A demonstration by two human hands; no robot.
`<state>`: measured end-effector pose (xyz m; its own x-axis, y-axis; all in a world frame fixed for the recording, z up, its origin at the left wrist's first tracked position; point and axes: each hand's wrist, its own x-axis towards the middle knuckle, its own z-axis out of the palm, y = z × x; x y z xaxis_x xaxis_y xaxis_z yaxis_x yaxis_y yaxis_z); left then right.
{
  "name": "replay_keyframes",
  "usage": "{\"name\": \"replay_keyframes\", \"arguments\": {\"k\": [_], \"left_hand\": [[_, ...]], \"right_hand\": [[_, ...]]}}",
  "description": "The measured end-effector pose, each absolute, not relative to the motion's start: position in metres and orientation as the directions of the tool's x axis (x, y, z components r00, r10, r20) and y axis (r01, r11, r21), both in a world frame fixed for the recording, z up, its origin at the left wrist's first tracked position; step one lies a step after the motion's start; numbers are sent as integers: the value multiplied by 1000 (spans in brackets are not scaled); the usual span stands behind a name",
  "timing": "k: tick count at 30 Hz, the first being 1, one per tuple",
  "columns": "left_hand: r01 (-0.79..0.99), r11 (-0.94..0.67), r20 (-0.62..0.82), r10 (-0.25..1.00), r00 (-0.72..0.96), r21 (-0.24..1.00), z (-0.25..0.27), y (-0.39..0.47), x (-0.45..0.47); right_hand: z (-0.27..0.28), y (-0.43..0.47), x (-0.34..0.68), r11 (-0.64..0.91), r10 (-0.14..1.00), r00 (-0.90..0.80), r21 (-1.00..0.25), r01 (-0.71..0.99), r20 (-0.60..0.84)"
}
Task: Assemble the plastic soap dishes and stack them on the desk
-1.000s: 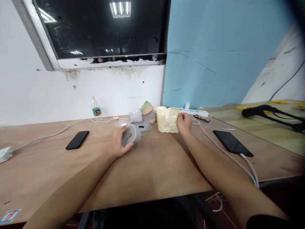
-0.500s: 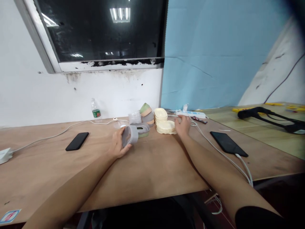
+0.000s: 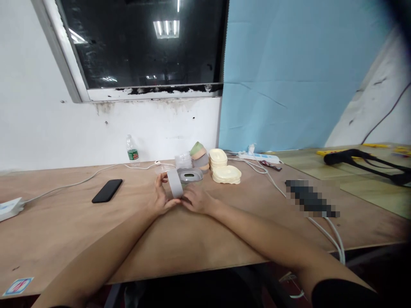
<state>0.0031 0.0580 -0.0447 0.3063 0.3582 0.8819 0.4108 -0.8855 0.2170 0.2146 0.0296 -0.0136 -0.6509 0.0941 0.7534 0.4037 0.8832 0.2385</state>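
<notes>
My left hand [image 3: 162,196] is closed around a grey oval plastic box [image 3: 175,184], tipped on its side above the table, with the thumb under its lower edge. My right hand [image 3: 198,199] has its fingers bent against the box's lower right edge; the fingertips are partly hidden. Just behind sits a grey piece with an oval slot [image 3: 190,175]. Two stacks of cream plastic pieces, one low [image 3: 226,173] and one taller [image 3: 218,157], stand to the right of it. Green, peach and grey rings [image 3: 198,154] lean beside clear plastic parts [image 3: 183,160].
A black phone [image 3: 107,191] lies to the left, and a blurred-out dark device [image 3: 310,197] with white cables to the right. By the wall are a bottle [image 3: 132,149] and a power strip [image 3: 258,158]. A black frame-like object [image 3: 362,164] rests on the far-right table.
My right hand has moved left from beside the cream stacks to the grey box. The box has turned in my left hand, so its side wall now faces me. The view shifted slightly.
</notes>
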Motion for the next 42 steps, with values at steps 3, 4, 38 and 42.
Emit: {"name": "replay_keyframes", "arguments": {"k": [3,4,38,42], "left_hand": [[485,-848,867,393,306,213,-41,52,5],[528,-818,852,430,300,227,-39,50,7],[837,-528,191,844,501,142,-29,54,4],[841,-520,193,850,491,149,-27,52,5]], "right_hand": [[-12,36,220,882,48,-617,257,395,785],[-11,38,225,872,76,-600,239,427,797],[-11,63,255,660,750,-592,-274,699,296],[-8,61,255,667,744,-603,-271,694,288]]}}
